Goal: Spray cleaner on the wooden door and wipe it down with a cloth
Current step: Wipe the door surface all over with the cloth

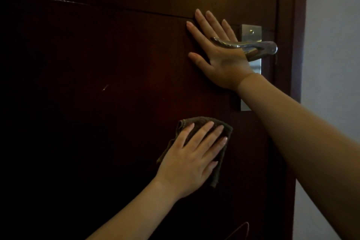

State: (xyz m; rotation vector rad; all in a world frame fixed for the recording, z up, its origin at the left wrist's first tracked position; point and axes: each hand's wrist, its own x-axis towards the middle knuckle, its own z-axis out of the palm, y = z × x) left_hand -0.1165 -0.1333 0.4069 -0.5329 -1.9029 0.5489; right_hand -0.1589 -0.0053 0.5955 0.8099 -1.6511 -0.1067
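A dark reddish-brown wooden door (pixel 109 64) fills most of the head view. My left hand (pixel 192 158) lies flat on a dark brown cloth (pixel 226 128), pressing it against the door below the handle. My right hand (pixel 218 54) is spread flat on the door, fingers apart, its palm tucked behind the silver lever handle (pixel 253 46). No spray bottle is in view.
The handle sits on a long metal plate (pixel 251 31) near the door's right edge. The door frame (pixel 298 45) runs down the right side, with a pale wall (pixel 335 45) beyond it. A horizontal groove (pixel 97 5) crosses the upper door.
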